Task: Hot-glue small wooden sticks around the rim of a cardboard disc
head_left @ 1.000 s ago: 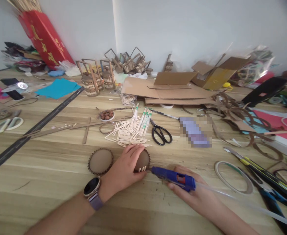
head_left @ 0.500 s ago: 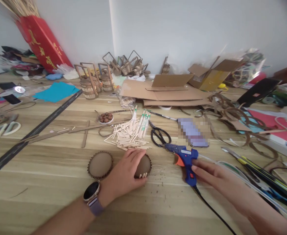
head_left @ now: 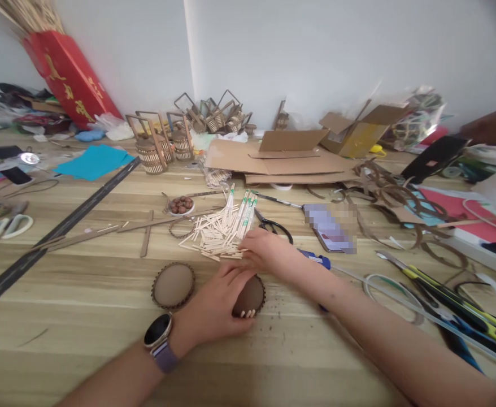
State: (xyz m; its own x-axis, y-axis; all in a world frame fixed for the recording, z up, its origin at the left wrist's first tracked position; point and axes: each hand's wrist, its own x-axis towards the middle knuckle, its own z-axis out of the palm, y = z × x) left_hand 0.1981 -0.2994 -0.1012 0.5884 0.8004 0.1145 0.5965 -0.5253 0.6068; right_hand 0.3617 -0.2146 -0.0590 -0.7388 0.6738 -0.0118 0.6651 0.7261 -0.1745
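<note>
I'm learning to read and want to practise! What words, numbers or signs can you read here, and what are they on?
None reads surely.
Red box: gold characters, too blurred.
Upright sticks: green marks, too small.
Black object: orange label, too small.
Phone: screen pixelated.

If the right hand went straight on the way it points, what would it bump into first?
Most likely the sticks. The right hand points left, at the pile's near right edge. Its fingertips might even be touching them; depth is hard to judge here.
</note>
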